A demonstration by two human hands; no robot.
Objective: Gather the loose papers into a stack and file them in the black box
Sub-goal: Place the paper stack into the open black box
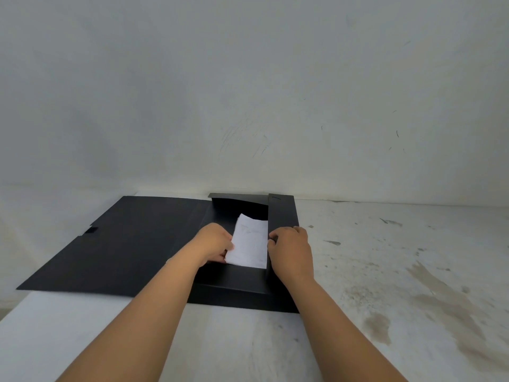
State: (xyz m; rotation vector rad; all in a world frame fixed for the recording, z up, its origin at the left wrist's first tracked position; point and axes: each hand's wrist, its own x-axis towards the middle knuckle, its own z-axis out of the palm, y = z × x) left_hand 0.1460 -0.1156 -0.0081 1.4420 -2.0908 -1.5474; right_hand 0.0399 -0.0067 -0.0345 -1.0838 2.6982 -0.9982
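The black box [237, 288] lies open on the white table, its big lid [124, 244] spread flat to the left. A white stack of papers [250, 244] rests inside it, tilted, the far end lower in the box. My left hand [213, 242] grips the stack's left edge. My right hand [292, 249] holds the box's right flap [282, 209], which stands up along the papers' right side. The right part of the stack is hidden behind that flap.
The stained white table [399, 271] stretches to the right and toward me. A pale wall [248, 92] rises just behind the box. The table's left edge [16, 304] runs near the lid's corner.
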